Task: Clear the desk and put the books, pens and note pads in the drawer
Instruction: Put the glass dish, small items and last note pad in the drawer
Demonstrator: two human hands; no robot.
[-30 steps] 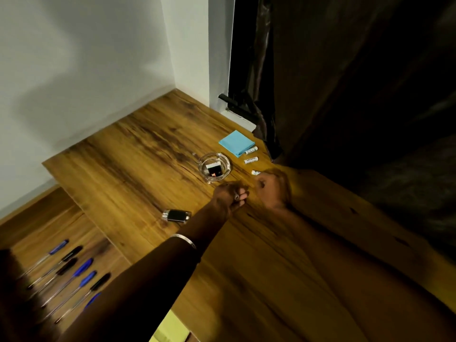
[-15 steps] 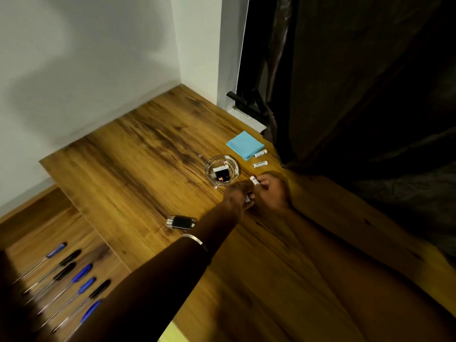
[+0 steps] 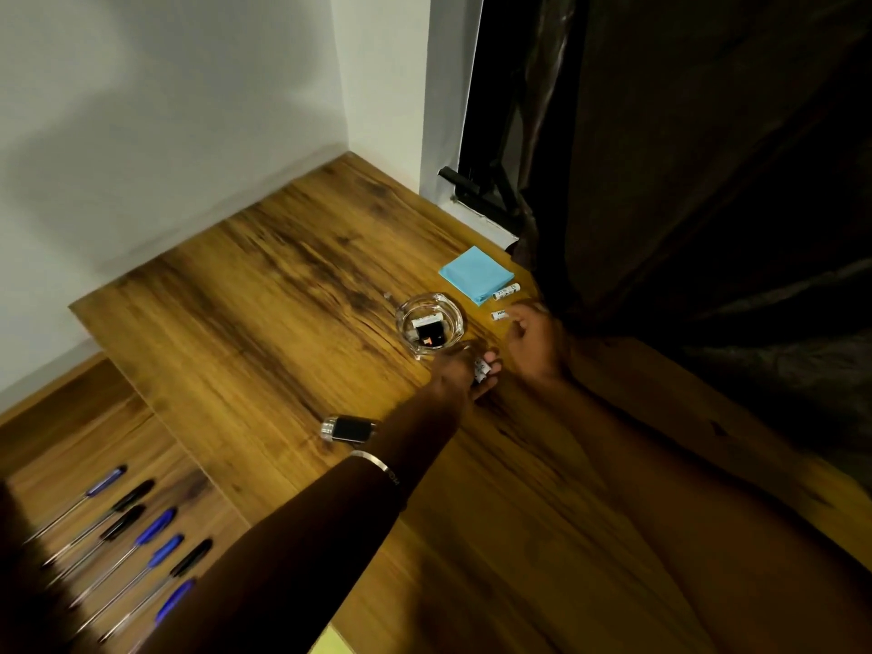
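Note:
My left hand [image 3: 460, 377] is closed around a small white tube [image 3: 481, 370] just in front of the glass ashtray [image 3: 408, 318]. My right hand [image 3: 535, 344] hovers with fingers apart, its fingertips at another small white tube [image 3: 498, 315] on the desk. A third white tube [image 3: 506, 291] lies beside the blue note pad [image 3: 475, 273] near the curtain. Several blue and black pens [image 3: 120, 535] lie side by side in the open drawer [image 3: 71, 441] at the lower left.
A black lighter-like object [image 3: 349, 428] lies on the wooden desk [image 3: 283, 299] beside my left wrist. The ashtray holds small dark items. A dark curtain [image 3: 684, 181] hangs along the right side. White walls close the far corner. A yellow edge [image 3: 330, 646] shows at the bottom.
My right hand passed a white tube to my left hand, then moved away toward the tube near the note pad. My left hand stayed by the ashtray.

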